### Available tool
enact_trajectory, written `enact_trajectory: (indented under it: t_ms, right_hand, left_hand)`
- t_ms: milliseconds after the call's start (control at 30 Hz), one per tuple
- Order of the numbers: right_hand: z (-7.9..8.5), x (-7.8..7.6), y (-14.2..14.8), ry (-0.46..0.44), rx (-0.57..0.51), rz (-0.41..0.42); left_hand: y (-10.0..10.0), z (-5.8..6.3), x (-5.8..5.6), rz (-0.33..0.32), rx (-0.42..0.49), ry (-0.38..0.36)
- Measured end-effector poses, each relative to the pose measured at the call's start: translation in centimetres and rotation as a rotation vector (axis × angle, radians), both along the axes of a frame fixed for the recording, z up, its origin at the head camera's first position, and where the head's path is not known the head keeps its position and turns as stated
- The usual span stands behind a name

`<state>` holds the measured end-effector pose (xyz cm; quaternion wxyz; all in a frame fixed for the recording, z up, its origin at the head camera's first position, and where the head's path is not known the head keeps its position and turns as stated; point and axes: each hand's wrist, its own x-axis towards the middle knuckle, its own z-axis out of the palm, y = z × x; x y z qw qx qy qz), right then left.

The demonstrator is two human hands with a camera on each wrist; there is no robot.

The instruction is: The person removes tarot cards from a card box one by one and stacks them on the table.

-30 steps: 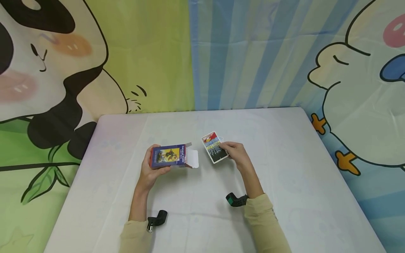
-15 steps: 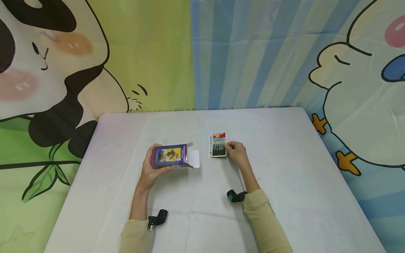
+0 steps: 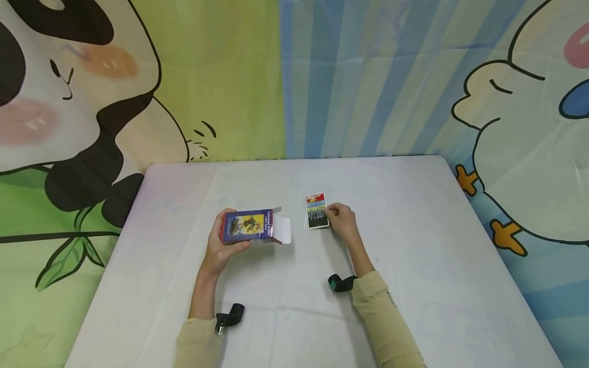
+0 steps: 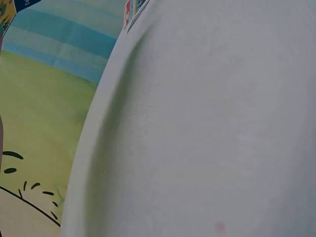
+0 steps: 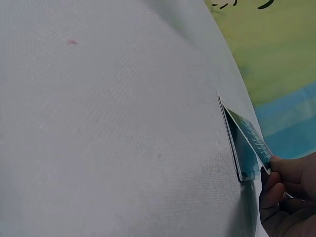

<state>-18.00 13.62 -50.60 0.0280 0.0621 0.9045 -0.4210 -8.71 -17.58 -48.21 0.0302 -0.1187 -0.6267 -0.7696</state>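
My left hand (image 3: 218, 248) grips a blue and yellow card box (image 3: 248, 225) by its left end. The box's white end flap (image 3: 282, 230) sticks out to the right; a corner of the box (image 4: 7, 15) shows in the left wrist view. My right hand (image 3: 344, 222) pinches a card (image 3: 316, 210) by its right edge, its face red, yellow, blue and black. In the right wrist view that card (image 5: 249, 132) tilts up from a thin stack of cards (image 5: 239, 153) on the table, its far edge close to the stack. The card mostly hides the stack from above.
A white cloth covers the table (image 3: 276, 317). Behind it hangs a printed cloth backdrop (image 3: 239, 76) with cartoon animals. Black wrist cameras sit on the left wrist (image 3: 230, 316) and the right wrist (image 3: 341, 283).
The card has turned from a slant to nearly straight, then slid slightly left over the stack. My right hand shifted with it. My left hand keeps holding the box in about the same place.
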Motion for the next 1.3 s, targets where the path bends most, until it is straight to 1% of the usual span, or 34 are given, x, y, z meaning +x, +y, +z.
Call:
enact_trajectory:
  t_ms: [167, 367, 600, 767, 867, 1000, 1100, 1300]
  right_hand:
    - [0.0, 0.1, -0.2, -0.007, 0.018, -0.024]
    - [-0.1, 0.2, -0.4, -0.030, 0.016, -0.050]
    - [-0.1, 0.3, -0.5, -0.035, 0.027, -0.053]
    - [0.0, 0.4, -0.6, -0.043, 0.031, -0.061]
    - [-0.1, 0.5, -0.7, -0.049, 0.045, -0.065]
    - [-0.1, 0.5, -0.7, -0.043, 0.090, -0.058]
    - [0.0, 0.6, -0.8, -0.035, 0.107, -0.066]
    - [-0.1, 0.6, -1.5, -0.037, 0.133, -0.085]
  left_hand:
    - [0.1, 0.3, 0.0, -0.002, 0.005, -0.004]
    - [0.2, 0.2, 0.0, -0.007, 0.017, -0.011]
    - [0.2, 0.1, -0.2, -0.020, 0.057, 0.027]
    - [0.2, 0.2, -0.2, -0.014, 0.054, 0.018]
    - [0.0, 0.5, -0.1, -0.014, 0.060, 0.021]
    - [-0.2, 0.8, 0.0, -0.024, 0.092, 0.019]
    - [-0.2, 0.8, 0.1, -0.034, 0.106, 0.012]
    - [-0.1, 0.5, 0.0, -0.040, 0.102, 0.011]
